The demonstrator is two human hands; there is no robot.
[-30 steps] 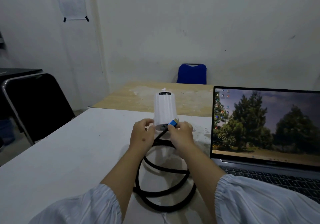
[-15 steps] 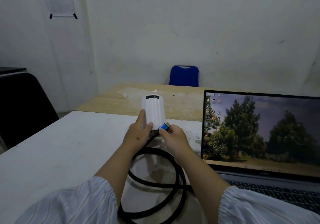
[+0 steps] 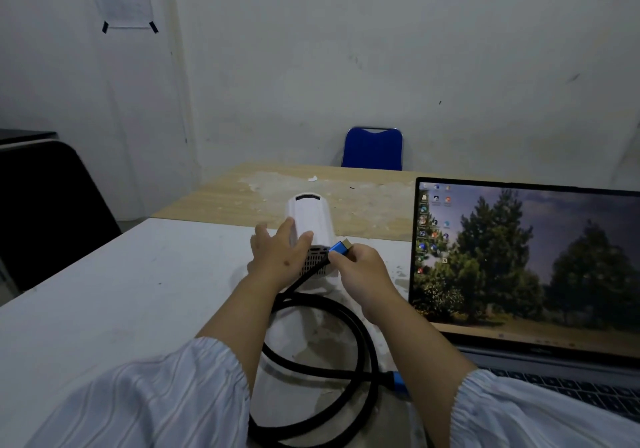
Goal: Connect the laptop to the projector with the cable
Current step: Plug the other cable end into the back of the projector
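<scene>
A white cylinder-shaped projector [image 3: 313, 215] lies on the white table [image 3: 121, 292], its vented rear end facing me. My left hand [image 3: 277, 253] rests on its left side, fingers spread over the casing. My right hand [image 3: 360, 271] pinches the blue plug [image 3: 340, 249] of a thick black cable [image 3: 349, 361], holding it just right of the projector's rear. The cable coils on the table between my arms. Its other blue plug [image 3: 398, 383] lies by the left edge of the open laptop [image 3: 526, 260], whose screen shows trees.
A wooden table [image 3: 363, 191] adjoins the white one at the back, with a blue chair [image 3: 373, 148] behind it against the wall. A black chair [image 3: 48, 212] stands at the left. A taped paper sheet [image 3: 121, 1] hangs on the wall.
My left hand has shifted from the projector's rear end onto its side, fingers now spread. The projector now lies lower on the table. My right hand still holds the plug near the rear.
</scene>
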